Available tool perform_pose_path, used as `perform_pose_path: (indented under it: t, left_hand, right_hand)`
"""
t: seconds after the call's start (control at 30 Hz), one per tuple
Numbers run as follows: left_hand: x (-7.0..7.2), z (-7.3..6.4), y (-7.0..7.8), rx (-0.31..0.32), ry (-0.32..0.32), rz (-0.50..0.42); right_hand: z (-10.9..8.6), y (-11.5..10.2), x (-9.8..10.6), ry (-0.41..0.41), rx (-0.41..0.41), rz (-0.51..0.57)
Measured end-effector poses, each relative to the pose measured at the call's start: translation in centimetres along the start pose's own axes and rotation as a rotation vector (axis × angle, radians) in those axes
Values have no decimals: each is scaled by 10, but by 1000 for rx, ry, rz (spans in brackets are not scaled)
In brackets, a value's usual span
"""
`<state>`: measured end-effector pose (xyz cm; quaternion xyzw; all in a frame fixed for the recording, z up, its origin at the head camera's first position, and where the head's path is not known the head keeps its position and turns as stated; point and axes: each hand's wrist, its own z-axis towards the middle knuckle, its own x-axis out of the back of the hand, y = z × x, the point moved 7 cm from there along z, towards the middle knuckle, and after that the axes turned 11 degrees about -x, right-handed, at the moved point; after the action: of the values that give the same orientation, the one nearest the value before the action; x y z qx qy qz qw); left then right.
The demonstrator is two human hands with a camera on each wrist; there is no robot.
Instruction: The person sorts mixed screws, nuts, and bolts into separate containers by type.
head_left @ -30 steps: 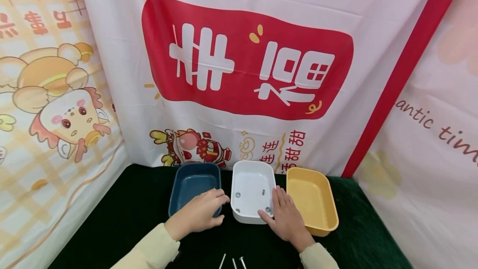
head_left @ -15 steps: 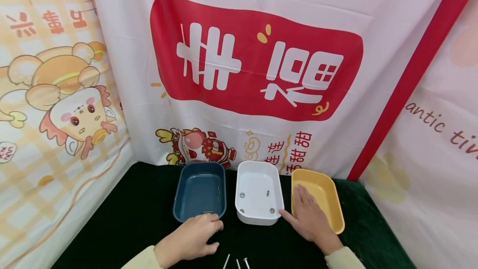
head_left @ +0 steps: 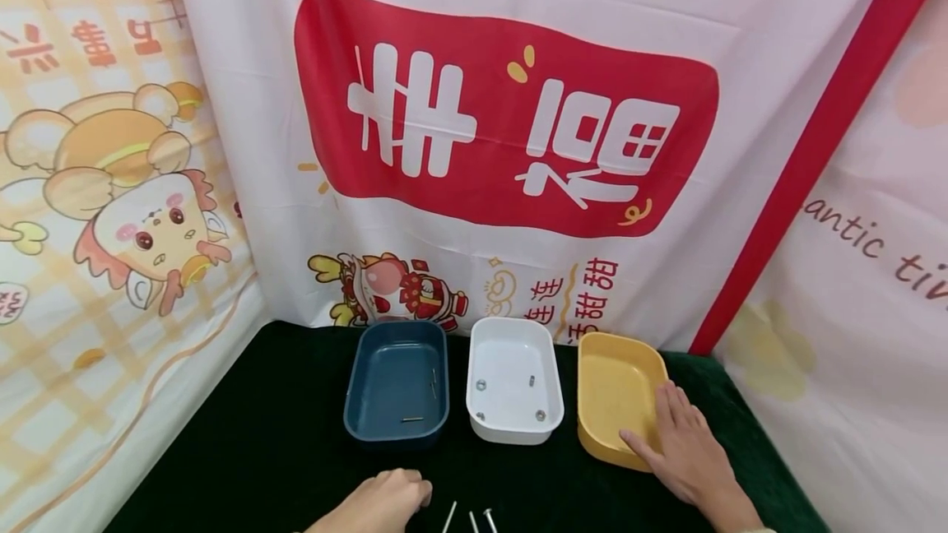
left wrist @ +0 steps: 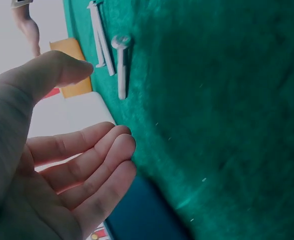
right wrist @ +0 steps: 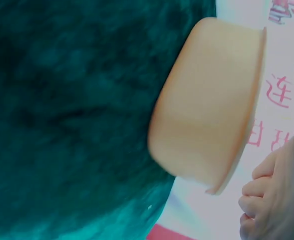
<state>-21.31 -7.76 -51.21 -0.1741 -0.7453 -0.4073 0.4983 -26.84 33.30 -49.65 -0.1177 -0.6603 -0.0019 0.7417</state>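
Note:
My left hand (head_left: 378, 504) hovers low over the green cloth, below the blue bin. In the left wrist view its fingers (left wrist: 94, 165) are loosely bent, thumb apart, nothing held. Close by lie several metal bolts (left wrist: 121, 65), also partly seen at the head view's bottom edge. My right hand (head_left: 692, 451) spreads over the right rim of the yellow bin (head_left: 618, 385), fingers extended; whether it touches the rim cannot be told. Inside the blue bin (head_left: 359, 368) lie thin screws (head_left: 412, 419). The white bin (head_left: 511, 436) holds several small nuts (head_left: 541, 415).
All the bins stand in a row at the back of the green cloth (head_left: 244, 434). Behind them hangs a white printed curtain (head_left: 518, 270) with a red panel. Patterned side curtains (head_left: 148, 212) close off both sides.
My right hand has moved right, from the white bin's edge across to the yellow bin's far rim. My left hand has drawn back from the blue bin toward the bolts.

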Motion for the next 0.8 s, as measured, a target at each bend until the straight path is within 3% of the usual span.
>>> perform_pose_path:
  t: [0.3, 0.57, 0.8]
  left_hand:
    - [-21, 3, -11, 100, -30, -72]
    - [-34, 8, -8, 111, -8, -125]
    - [-38, 14, -5, 113, 4, -103]
  right_hand:
    - [-3, 19, -19, -70, -42, 19]
    - [-6, 24, -31, -59, -42, 21]
    - [-4, 23, -32, -54, -33, 23]
